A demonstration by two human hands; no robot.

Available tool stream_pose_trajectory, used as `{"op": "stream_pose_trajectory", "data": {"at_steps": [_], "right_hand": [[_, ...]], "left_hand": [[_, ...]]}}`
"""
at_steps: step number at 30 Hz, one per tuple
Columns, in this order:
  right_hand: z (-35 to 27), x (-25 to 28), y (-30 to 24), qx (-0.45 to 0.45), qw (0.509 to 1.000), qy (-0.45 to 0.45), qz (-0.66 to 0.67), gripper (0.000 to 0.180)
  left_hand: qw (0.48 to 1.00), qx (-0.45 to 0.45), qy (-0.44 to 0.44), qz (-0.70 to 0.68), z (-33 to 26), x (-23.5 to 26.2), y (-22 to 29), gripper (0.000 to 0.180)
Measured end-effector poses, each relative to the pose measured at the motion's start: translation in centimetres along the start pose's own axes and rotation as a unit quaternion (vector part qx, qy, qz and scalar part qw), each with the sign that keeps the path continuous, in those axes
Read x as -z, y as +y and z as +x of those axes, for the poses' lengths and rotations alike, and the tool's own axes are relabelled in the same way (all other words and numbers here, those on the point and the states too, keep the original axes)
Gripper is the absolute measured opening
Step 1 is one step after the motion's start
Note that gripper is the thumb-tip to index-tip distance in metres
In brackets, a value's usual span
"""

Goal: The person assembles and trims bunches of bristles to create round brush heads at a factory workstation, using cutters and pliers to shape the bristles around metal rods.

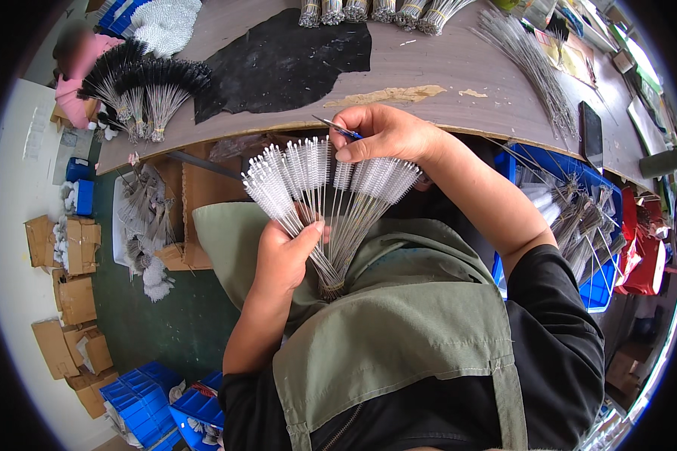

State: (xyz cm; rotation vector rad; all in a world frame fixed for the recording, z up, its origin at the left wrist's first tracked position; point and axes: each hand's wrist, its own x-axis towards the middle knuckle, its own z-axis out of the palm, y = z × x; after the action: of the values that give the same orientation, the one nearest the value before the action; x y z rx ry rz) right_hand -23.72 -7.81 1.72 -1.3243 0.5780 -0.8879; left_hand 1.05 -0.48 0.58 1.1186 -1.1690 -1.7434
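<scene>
A fanned bundle of thin wire-stemmed tube brushes with white bristles (374, 179) stands over my lap, bristle ends up. Its stems come together near the bottom, against my apron. My left hand (284, 254) is closed around stems on the left side of the bundle, with the thumb lying across them. Just above the bristle tips, my right hand (380, 134) pinches a small pointed metal tool with a blue part (338, 129). The tool points to the left. Whether it is snips or tweezers I cannot tell.
The workbench (429, 68) holds a black sheet (286, 64), black-bristled brushes (154, 86), loose wires (530, 68) and a phone (590, 134). A blue crate (598, 289) with brushes stands at right, cardboard boxes (75, 297) at left. Another person in pink (71, 98) is far left.
</scene>
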Motion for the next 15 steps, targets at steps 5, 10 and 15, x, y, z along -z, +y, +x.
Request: {"op": "stream_pose_trajectory", "data": {"at_steps": [5,10,15], "right_hand": [[0.03,0.03,-0.09,-0.003,1.000,-0.003,0.010,0.014],[0.10,-0.10,-0.16,0.000,1.000,-0.006,0.026,0.015],[0.00,-0.18,-0.46,0.004,1.000,-0.013,0.016,0.017]], "left_hand": [[1.000,-0.007,-0.003,-0.001,-0.03,0.08,0.09,0.014],[1.000,-0.002,-0.001,-0.003,0.00,0.04,0.10,0.014],[1.000,-0.002,-0.003,-0.014,0.19,-0.08,-0.11,0.014]]}}
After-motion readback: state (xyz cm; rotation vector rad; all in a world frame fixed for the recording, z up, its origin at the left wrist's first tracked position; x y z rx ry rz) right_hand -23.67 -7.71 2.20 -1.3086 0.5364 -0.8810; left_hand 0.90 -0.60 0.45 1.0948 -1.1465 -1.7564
